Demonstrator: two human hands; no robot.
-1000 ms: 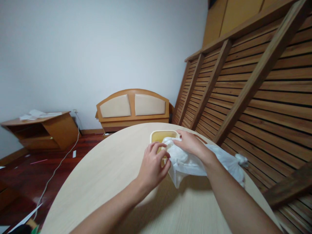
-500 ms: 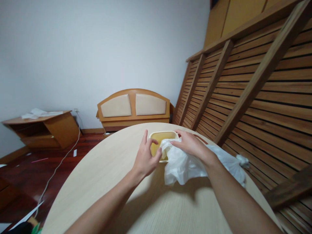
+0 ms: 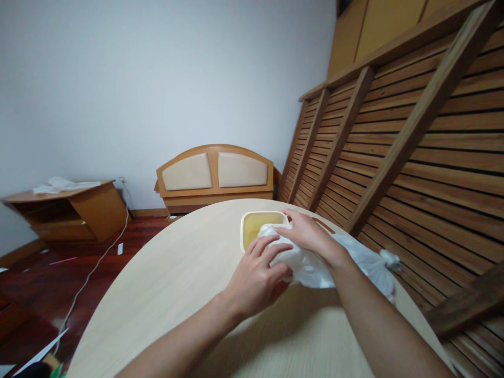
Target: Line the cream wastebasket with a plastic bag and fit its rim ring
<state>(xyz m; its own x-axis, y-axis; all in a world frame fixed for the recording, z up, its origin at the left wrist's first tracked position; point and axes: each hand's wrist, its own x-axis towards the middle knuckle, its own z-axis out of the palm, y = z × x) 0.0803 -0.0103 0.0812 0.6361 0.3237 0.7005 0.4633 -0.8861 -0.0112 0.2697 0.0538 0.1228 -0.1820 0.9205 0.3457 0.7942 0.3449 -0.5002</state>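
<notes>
one yellow box [image 3: 252,227] stands on the far part of one round table [image 3: 177,283]. white plastic [image 3: 315,270] covers the box's near right side, and more lies to the right with one knot [image 3: 389,259]; one bag or two, i cannot tell. the right hand [image 3: 307,232] has a narrow grip, holding the plastic at the right rim. the left hand [image 3: 255,273] curls over it, whether pinching i cannot tell.
</notes>
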